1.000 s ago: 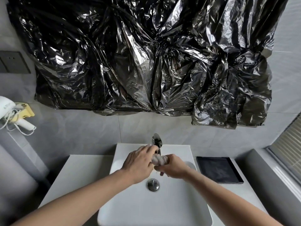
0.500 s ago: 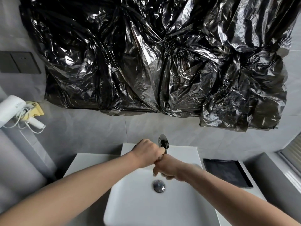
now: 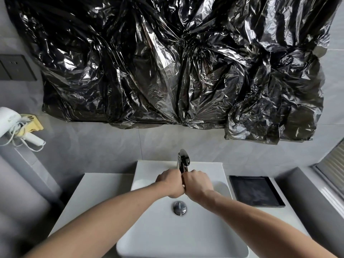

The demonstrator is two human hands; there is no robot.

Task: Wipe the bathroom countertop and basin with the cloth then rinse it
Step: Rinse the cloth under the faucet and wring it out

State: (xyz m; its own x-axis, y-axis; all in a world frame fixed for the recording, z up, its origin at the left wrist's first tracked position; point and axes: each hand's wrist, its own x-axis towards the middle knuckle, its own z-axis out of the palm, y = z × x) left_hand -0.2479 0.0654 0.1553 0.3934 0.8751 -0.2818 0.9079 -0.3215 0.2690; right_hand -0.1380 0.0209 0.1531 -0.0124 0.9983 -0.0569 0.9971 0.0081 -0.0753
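Observation:
Both my hands are balled into fists, pressed side by side over the white basin [image 3: 186, 237], just under the chrome faucet [image 3: 183, 160]. My left hand [image 3: 170, 183] and my right hand [image 3: 198, 184] grip the small grey cloth [image 3: 184, 185] between them. Only a sliver of the cloth shows where the fists meet. The chrome drain plug [image 3: 179, 207] lies directly below the hands. The white countertop [image 3: 96, 192] extends to the left of the basin. I cannot tell whether water is running.
A black tray [image 3: 256, 190] sits on the counter right of the basin. Crinkled black plastic sheeting [image 3: 167, 62] covers the wall above. A white hair dryer [image 3: 11, 120] hangs at the left, below a dark wall socket [image 3: 15, 67]. A window ledge [image 3: 333, 168] runs along the right.
The hands closed tighter round the cloth and drew together; the cloth bundle seen between them a second ago is now almost hidden. They stay under the faucet.

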